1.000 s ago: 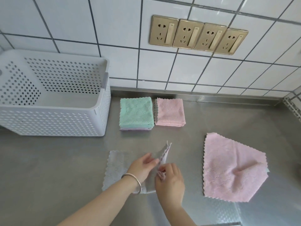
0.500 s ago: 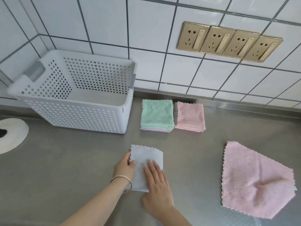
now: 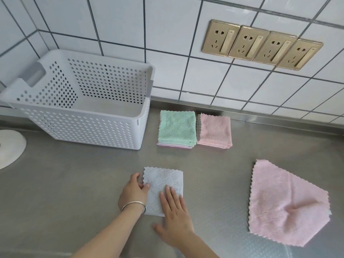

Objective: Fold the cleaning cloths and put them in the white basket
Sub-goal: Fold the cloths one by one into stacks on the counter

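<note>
At the far left edge of the steel counter (image 3: 65,183) lay part of a round white object (image 3: 9,148), cut off by the frame. Beside it, toward the tiled wall (image 3: 167,25), stood the white basket (image 3: 89,127), perforated on its sides, with nothing visible inside it. In front of the basket, nearer the person, a folded pale blue-grey cloth (image 3: 163,181) lay flat on the counter. The left hand (image 3: 133,192), with a silver bangle (image 3: 135,205) at the wrist, was at the cloth's left edge, its fingers curled, with a fingertip over that edge. The right hand (image 3: 175,216) lay flat on the lower right part of the same cloth, fingers straight and together, pressing down and gripping nothing. Behind the cloth, close to the wall, sat a stack of folded cloths with a green one on top (image 3: 176,131), and just beside it on the right a folded pink stack (image 3: 215,131). Above these, four gold wall sockets (image 3: 262,45) ran in a row. Well apart at the right lay an unfolded pink cloth (image 3: 284,205), spread loosely with one corner turned over.
</note>
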The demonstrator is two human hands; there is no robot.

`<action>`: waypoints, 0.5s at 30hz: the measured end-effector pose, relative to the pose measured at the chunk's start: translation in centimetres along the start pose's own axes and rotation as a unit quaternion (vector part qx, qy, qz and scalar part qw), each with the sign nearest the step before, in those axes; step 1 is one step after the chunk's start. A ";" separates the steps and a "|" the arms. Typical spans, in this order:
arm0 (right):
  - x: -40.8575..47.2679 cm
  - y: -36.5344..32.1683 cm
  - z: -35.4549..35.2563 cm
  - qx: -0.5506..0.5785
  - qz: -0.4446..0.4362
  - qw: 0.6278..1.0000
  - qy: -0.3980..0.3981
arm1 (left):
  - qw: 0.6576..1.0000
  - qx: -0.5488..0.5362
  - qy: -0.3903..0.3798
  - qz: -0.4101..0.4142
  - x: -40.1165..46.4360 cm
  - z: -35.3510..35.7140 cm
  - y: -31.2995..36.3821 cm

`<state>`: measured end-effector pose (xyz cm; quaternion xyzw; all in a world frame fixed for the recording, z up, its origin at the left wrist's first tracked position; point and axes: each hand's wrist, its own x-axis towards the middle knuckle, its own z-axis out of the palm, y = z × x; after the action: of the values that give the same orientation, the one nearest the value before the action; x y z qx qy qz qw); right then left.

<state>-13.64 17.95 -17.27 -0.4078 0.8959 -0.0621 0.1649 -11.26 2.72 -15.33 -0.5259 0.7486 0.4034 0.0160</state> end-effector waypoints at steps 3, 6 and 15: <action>-0.1 0.7 -0.4 0.060 -0.009 0.994 0.087 | 0.999 0.032 0.014 0.001 0.2 -0.1 -0.5; 0.0 1.6 -1.6 0.178 0.081 0.960 0.199 | 0.996 0.065 0.058 0.021 -0.5 0.0 -1.1; 1.8 1.5 -3.8 0.461 0.377 0.803 0.015 | 0.991 0.130 0.028 0.017 -2.3 1.0 -0.7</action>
<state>-17.11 17.52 -14.50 0.0876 0.8471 -0.4069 0.3306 -10.07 5.06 -15.34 -0.5179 0.8036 0.2878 0.0562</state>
